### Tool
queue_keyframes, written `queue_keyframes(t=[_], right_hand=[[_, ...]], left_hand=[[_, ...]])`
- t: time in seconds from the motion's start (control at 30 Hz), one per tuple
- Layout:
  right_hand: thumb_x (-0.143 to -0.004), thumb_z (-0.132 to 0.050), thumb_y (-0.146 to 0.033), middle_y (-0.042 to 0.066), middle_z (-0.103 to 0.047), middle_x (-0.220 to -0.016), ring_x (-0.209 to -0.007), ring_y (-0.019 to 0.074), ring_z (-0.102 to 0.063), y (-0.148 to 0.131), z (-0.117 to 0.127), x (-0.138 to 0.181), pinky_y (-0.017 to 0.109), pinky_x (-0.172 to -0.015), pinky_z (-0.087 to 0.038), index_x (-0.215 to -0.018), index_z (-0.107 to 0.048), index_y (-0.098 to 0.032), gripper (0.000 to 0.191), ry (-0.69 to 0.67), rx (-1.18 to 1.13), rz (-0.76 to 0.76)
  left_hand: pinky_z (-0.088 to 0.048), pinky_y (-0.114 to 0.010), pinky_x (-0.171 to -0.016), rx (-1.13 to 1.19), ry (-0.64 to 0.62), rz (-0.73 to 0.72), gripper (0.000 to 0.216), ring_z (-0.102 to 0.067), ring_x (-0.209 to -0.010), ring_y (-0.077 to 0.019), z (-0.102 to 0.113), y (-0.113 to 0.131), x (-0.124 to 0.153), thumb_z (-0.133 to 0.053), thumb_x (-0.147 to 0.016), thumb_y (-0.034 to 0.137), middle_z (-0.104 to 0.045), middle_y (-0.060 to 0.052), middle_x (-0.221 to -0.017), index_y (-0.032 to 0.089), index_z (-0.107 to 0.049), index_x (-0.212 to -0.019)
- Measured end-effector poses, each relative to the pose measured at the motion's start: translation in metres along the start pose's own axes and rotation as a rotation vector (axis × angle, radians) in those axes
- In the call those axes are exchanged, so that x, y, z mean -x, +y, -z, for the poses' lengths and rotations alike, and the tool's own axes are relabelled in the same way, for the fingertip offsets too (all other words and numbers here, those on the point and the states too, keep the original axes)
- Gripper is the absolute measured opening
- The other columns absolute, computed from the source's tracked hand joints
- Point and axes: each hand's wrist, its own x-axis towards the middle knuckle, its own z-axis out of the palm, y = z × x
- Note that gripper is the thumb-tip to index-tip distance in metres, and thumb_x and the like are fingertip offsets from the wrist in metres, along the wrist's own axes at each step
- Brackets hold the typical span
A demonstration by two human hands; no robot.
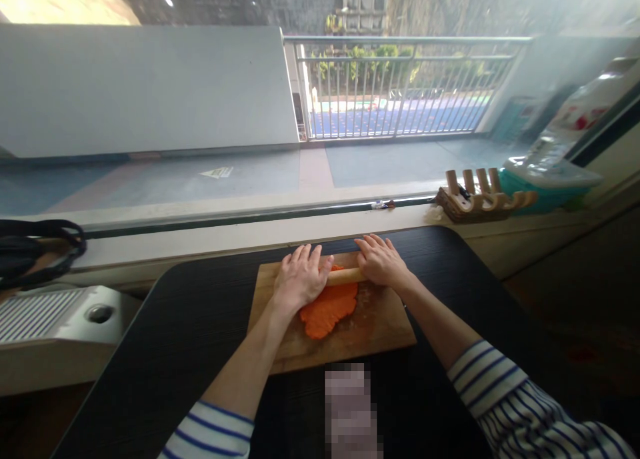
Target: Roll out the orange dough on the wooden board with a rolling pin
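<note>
An orange sheet of dough [327,312] with ragged edges lies on a wooden board [370,339]. Across its far part runs a light wooden rolling pin [345,277]. My left hand [301,275] lies over the pin's left end, palm down, fingers stretched forward. Over the right end rests my right hand [381,260], its fingers also stretched out and pointing forward. Both hands are open, pressing on the pin from above rather than wrapped round it. The pin's ends are hidden under them, and so is some of the dough's far left edge.
The board sits on a black table [210,312] against a window sill [240,235]. A wooden rack [475,202], a teal box [545,182] and a clear bottle [570,125] stand at the right. A pale slatted unit [55,319] is at the left. A pixelated patch covers the near table edge.
</note>
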Motion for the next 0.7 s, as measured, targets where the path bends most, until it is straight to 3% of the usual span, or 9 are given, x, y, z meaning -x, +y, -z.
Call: queue_keyframes(t=[0.23, 0.43, 0.7], right_hand=[[-0.093, -0.03, -0.027, 0.014, -0.043, -0.144, -0.135, 0.0269, -0.033, -0.009, -0.009, 0.05, 0.052, -0.111, -0.019, -0.134, -0.047, -0.014, 0.046, 0.193, 0.069, 0.04], [-0.096, -0.028, -0.03, 0.015, -0.043, -0.143, -0.136, 0.0256, -0.033, -0.019, -0.015, 0.084, 0.05, -0.113, -0.014, -0.131, -0.049, -0.013, 0.044, 0.286, 0.061, 0.049], [-0.093, -0.031, -0.028, 0.013, -0.048, -0.14, -0.132, 0.0253, -0.038, -0.015, -0.012, 0.065, 0.049, -0.111, -0.019, -0.13, -0.05, -0.015, 0.043, 0.242, 0.075, 0.024]], left_hand=[[-0.029, -0.047, -0.108, -0.006, 0.043, -0.052, 0.057, -0.044, -0.129, -0.0283, 0.0, 0.006, 0.025, -0.024, -0.095, 0.048, -0.051, -0.014, -0.137, 0.015, -0.05, -0.132], [-0.022, -0.05, -0.112, -0.004, 0.009, -0.085, 0.058, -0.03, -0.138, -0.0288, 0.005, 0.009, 0.049, -0.024, -0.095, 0.049, -0.036, -0.014, -0.148, 0.016, -0.047, -0.136], [-0.022, -0.048, -0.112, -0.03, 0.032, -0.055, 0.058, -0.031, -0.138, -0.0275, 0.003, 0.01, 0.041, -0.024, -0.095, 0.048, -0.038, -0.015, -0.147, 0.015, -0.045, -0.138]])
